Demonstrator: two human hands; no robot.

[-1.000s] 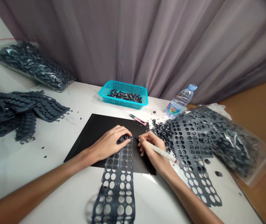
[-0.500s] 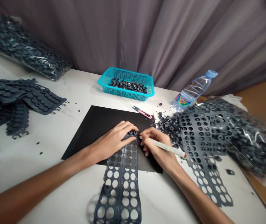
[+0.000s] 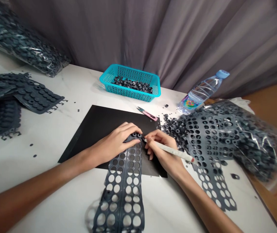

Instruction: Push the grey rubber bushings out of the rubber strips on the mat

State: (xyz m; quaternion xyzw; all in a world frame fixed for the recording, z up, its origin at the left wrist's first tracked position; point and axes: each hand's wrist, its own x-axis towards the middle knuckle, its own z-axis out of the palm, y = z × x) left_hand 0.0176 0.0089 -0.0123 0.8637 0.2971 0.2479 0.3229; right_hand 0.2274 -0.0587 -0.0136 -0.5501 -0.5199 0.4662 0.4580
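The perforated strip (image 3: pixel 124 181) lay partly on the black mat (image 3: pixel 87 129), its near end over the tabletop (image 3: pixel 56 207). The left hand (image 3: pixel 122 140) pinched its far end around two rings (image 3: pixel 139 135); the right hand (image 3: pixel 164 147) gripped a white pen-like tool (image 3: pixel 173 151). Within the last second its tip had neared the strip's edge, apparently into working position; contact was unclear.

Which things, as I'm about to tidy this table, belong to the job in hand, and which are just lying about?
Job in hand:
dark strip, under the left hand
pen-like tool, in the right hand
black mat, beneath
basket of pieces, probably

Just lying about, apparently:
water bottle
pink snips, untouched
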